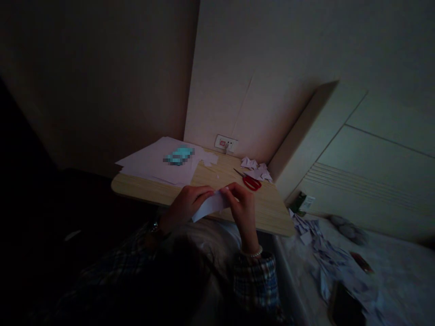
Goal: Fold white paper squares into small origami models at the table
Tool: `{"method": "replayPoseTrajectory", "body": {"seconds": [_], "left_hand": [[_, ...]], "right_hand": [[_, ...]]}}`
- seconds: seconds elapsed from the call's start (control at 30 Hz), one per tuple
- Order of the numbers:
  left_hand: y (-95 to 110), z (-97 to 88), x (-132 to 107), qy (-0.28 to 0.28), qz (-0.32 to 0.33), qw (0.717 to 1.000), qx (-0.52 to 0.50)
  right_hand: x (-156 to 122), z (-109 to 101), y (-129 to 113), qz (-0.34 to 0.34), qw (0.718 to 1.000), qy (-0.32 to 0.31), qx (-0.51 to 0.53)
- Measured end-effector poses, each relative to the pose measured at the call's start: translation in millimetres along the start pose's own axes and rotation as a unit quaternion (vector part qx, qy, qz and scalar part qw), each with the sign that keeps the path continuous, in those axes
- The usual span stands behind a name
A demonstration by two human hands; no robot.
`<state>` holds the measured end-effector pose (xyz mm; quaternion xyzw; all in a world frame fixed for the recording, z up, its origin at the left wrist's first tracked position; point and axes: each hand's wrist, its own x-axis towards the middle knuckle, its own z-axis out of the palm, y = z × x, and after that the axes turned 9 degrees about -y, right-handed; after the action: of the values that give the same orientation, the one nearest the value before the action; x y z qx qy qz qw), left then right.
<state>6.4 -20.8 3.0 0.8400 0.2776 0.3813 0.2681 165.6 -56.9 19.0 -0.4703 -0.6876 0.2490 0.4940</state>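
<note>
Blue plaid sleeves in front; left hand and right hand pinch a white paper strip, lengthwise between them, left of red-handled metal scissors.

Both hands are raised in front of the body, close together but apart, fingertips turned toward each other. The left hand shows its back, fingers stretched toward the right one, thumb lying below them in a pinch. The right hand is bent over, fingers curled, thumb pressed toward the forefinger. Below it, the right wrist runs nearly upright from the forearm; the left wrist slants in from lower left, its forearm mostly dark.
</note>
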Motion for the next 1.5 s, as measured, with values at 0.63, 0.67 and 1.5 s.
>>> {"method": "replayPoseTrajectory", "body": {"seconds": [0.63,0.67,1.5], "left_hand": [[3,-6.6,3,0.114,-0.065,0.972,-0.192],[3,-5.9,4,0.119,-0.067,0.966,-0.219],[11,-6.9,4,0.139,-0.093,0.962,-0.215]], "right_hand": [[-4,1,6,-0.058,0.991,0.113,0.038],[-4,1,6,-0.066,0.989,0.125,0.043],[2,4,1,-0.016,0.997,-0.001,0.076]]}}
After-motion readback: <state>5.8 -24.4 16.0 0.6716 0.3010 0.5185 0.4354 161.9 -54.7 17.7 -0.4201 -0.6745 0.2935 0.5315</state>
